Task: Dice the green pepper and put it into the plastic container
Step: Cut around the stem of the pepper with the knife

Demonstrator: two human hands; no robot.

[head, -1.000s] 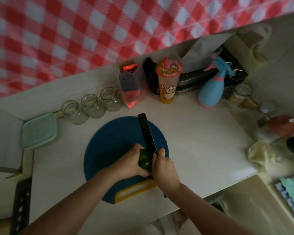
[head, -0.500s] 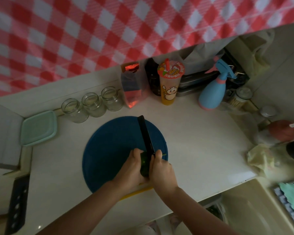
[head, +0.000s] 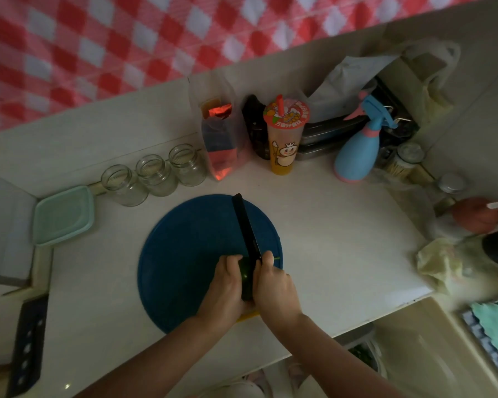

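Note:
The green pepper (head: pixel 245 274) lies on the near right part of a round blue cutting board (head: pixel 184 254). My left hand (head: pixel 224 291) grips the pepper from its left side. My right hand (head: pixel 275 291) holds the handle of a black knife (head: pixel 245 225), whose blade runs away from me over the board and passes down through the pepper. Most of the pepper is hidden between my two hands. The plastic container with a pale green lid (head: pixel 62 215) sits at the far left of the counter, apart from the board.
Three glass jars (head: pixel 153 175) stand behind the board. Further back are a plastic bag (head: pixel 220 139), a drink cup (head: pixel 285 136) and a blue spray bottle (head: pixel 360 150). Clutter and a crumpled cloth (head: pixel 440 262) fill the right edge. A dark perforated tool (head: pixel 28 343) lies at near left.
The knife has sunk lower into the pepper and my hands have drawn closer together. The view has shifted slightly, hiding the board's yellow handle under my wrists.

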